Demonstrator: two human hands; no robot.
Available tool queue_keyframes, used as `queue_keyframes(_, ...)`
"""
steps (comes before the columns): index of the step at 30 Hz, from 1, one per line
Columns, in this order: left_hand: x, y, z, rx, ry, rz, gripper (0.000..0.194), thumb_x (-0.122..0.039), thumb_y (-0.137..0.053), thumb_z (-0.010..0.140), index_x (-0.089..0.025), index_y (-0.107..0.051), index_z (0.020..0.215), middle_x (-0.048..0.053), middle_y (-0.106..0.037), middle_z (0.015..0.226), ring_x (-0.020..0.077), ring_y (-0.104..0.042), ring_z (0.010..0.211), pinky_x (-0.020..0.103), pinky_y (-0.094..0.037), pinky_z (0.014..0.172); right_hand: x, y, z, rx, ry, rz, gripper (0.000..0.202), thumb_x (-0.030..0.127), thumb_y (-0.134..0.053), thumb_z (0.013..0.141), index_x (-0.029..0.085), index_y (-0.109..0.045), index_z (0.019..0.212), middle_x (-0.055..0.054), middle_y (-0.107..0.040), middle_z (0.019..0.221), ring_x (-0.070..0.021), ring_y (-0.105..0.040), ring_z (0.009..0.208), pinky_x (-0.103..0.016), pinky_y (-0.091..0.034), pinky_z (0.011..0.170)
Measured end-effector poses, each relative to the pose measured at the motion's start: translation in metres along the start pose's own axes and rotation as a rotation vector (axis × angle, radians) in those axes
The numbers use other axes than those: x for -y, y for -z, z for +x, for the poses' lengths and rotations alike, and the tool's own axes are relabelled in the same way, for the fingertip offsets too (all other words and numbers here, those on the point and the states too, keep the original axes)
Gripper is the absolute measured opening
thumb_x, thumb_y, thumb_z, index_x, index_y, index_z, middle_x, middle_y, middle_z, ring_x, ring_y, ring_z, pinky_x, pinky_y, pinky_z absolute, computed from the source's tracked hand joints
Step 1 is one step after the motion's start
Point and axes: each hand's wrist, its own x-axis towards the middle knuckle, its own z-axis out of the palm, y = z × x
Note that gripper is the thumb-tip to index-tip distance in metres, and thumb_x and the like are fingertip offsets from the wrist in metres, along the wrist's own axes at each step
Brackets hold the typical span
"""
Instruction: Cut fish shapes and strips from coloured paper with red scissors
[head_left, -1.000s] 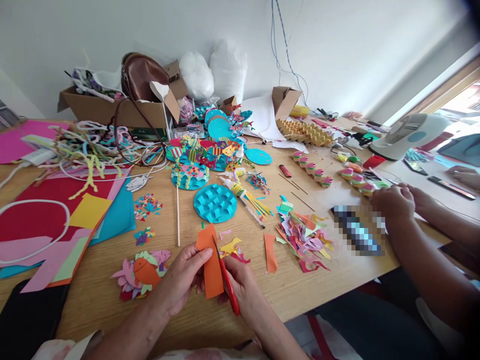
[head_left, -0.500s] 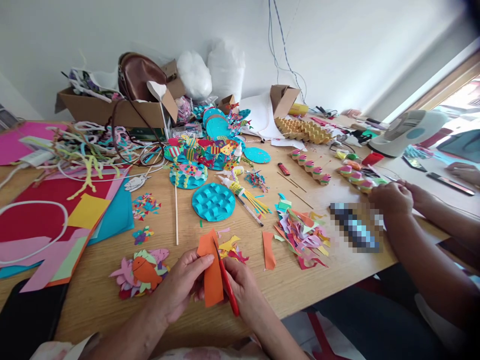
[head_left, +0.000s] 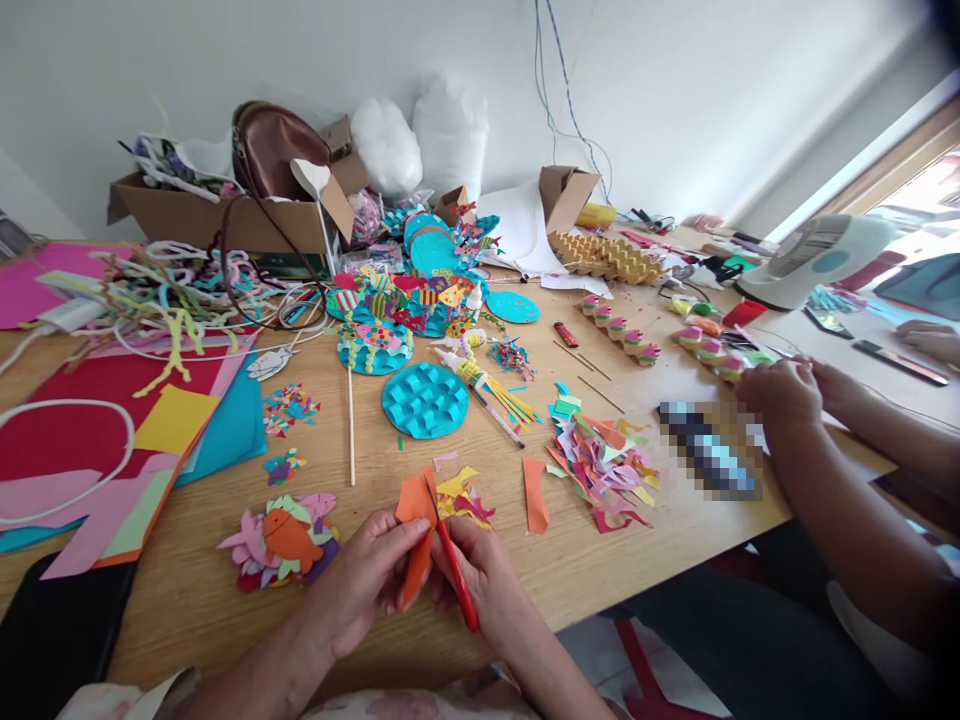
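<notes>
Between thumb and fingers, my left hand (head_left: pixel 373 560) pinches a strip of orange paper (head_left: pixel 417 500), its lower part turned away from me. My right hand (head_left: pixel 480 565) grips red-handled scissors (head_left: pixel 457 580), whose blades lie at the paper's upper right edge. Beyond my hands is a small heap of yellow and pink paper scraps (head_left: pixel 459 495). To their left lies a pile of paper fish cutouts (head_left: pixel 289 540) with an orange fish on top. Another orange strip (head_left: pixel 535 496) rests on the table to the right.
A blue scalloped paper disc (head_left: pixel 425 400) lies ahead, with glue bottles (head_left: pixel 461 367) behind it. Colourful scraps (head_left: pixel 604 465) are heaped at right, coloured sheets (head_left: pixel 112 430) at left. Another person's hands (head_left: pixel 784 395) work at the far right. A dark phone-like slab (head_left: pixel 67 630) lies front left.
The orange strip has turned and bent in my fingers, so its lower part looks narrower. Both hands stay nearly where they were, with the scissors still at the paper.
</notes>
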Motion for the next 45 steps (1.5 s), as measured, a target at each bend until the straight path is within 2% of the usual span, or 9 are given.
queue_keyframes(8, 0.01, 0.007, 0.003, -0.045, 0.076, 0.007, 0.023, -0.038, -0.057, 0.073, -0.017, -0.054, 0.067, 0.001, -0.063, 0.052, 0.011, -0.054, 0.042, 0.018, -0.03, 0.039, -0.015, 0.003, -0.002, 0.005, -0.003, 0.025, 0.045, 0.059, -0.041, 0.079, 0.017, -0.045, 0.061, 0.003, -0.049, 0.046, -0.0072, -0.043, 0.036, -0.016, -0.032, 0.034)
queue_keyframes(16, 0.0, -0.006, 0.0, -0.019, 0.059, -0.017, 0.03, -0.038, -0.061, 0.067, -0.016, -0.049, 0.049, -0.006, -0.05, 0.037, 0.0034, -0.037, 0.03, 0.015, -0.02, 0.032, -0.016, 0.006, -0.001, 0.023, 0.028, 0.066, 0.046, 0.058, -0.043, 0.079, 0.016, -0.049, 0.061, 0.004, -0.046, 0.045, -0.0062, -0.042, 0.037, -0.015, -0.031, 0.035)
queue_keyframes(23, 0.007, 0.001, 0.002, -0.042, 0.113, 0.045, 0.025, -0.04, -0.059, 0.069, -0.016, -0.054, 0.064, -0.003, -0.057, 0.046, 0.0093, -0.051, 0.04, 0.016, -0.026, 0.036, -0.018, 0.006, -0.004, 0.023, -0.029, 0.101, 0.045, 0.058, -0.042, 0.08, 0.016, -0.051, 0.065, 0.006, -0.044, 0.044, -0.0065, -0.041, 0.037, -0.017, -0.032, 0.037)
queue_keyframes(25, 0.006, 0.004, 0.003, -0.077, 0.072, 0.088, 0.026, -0.041, -0.059, 0.069, -0.016, -0.053, 0.065, -0.003, -0.056, 0.046, 0.0096, -0.05, 0.04, 0.016, -0.028, 0.036, -0.012, 0.007, -0.007, 0.017, -0.041, 0.111, 0.044, 0.057, -0.042, 0.08, 0.017, -0.049, 0.065, 0.006, -0.043, 0.044, -0.0074, -0.041, 0.039, -0.018, -0.034, 0.04)
queue_keyframes(29, 0.0, 0.011, 0.007, -0.23, -0.141, 0.282, 0.029, -0.043, -0.057, 0.069, -0.017, -0.05, 0.058, -0.006, -0.051, 0.04, 0.0068, -0.041, 0.033, 0.017, -0.028, 0.034, 0.004, 0.013, -0.012, -0.05, 0.003, 0.068, 0.042, 0.057, -0.047, 0.076, 0.017, -0.048, 0.065, 0.004, -0.047, 0.049, -0.0098, -0.046, 0.047, -0.02, -0.036, 0.046)
queue_keyframes(34, -0.012, 0.018, 0.008, -0.315, -0.3, 0.436, 0.026, -0.038, -0.056, 0.071, -0.018, -0.05, 0.057, -0.006, -0.05, 0.041, 0.0084, -0.043, 0.036, 0.018, -0.033, 0.038, 0.021, 0.038, -0.004, -0.212, 0.118, 0.039, 0.033, 0.043, -0.068, 0.062, 0.017, -0.05, 0.073, 0.002, -0.053, 0.065, -0.0119, -0.05, 0.059, -0.023, -0.04, 0.055)
queue_keyframes(37, -0.017, 0.021, 0.007, -0.312, -0.389, 0.407, 0.024, -0.034, -0.057, 0.072, -0.018, -0.051, 0.056, -0.006, -0.05, 0.044, 0.0083, -0.043, 0.04, 0.019, -0.034, 0.041, 0.033, 0.055, 0.013, -0.315, 0.159, -0.086, 0.025, 0.034, -0.067, 0.063, 0.017, -0.054, 0.075, 0.001, -0.055, 0.066, -0.0121, -0.051, 0.061, -0.022, -0.04, 0.054)
queue_keyframes(41, -0.014, 0.027, 0.005, -0.302, -0.453, 0.312, 0.024, -0.032, -0.055, 0.076, -0.018, -0.051, 0.057, -0.005, -0.052, 0.048, 0.009, -0.044, 0.044, 0.019, -0.035, 0.044, 0.044, 0.058, 0.042, -0.157, 0.076, -0.462, 0.012, 0.026, -0.059, 0.069, 0.016, -0.058, 0.076, 0.003, -0.056, 0.062, -0.0106, -0.051, 0.054, -0.02, -0.036, 0.048)
queue_keyframes(45, -0.011, 0.031, 0.002, -0.319, -0.451, 0.251, 0.02, -0.031, -0.057, 0.075, -0.018, -0.054, 0.06, -0.006, -0.054, 0.049, 0.0095, -0.046, 0.046, 0.019, -0.036, 0.045, 0.044, 0.047, 0.068, -0.319, 0.049, -0.816, 0.007, 0.022, -0.058, 0.07, 0.016, -0.058, 0.072, 0.001, -0.056, 0.06, -0.0123, -0.05, 0.056, -0.021, -0.027, 0.047)
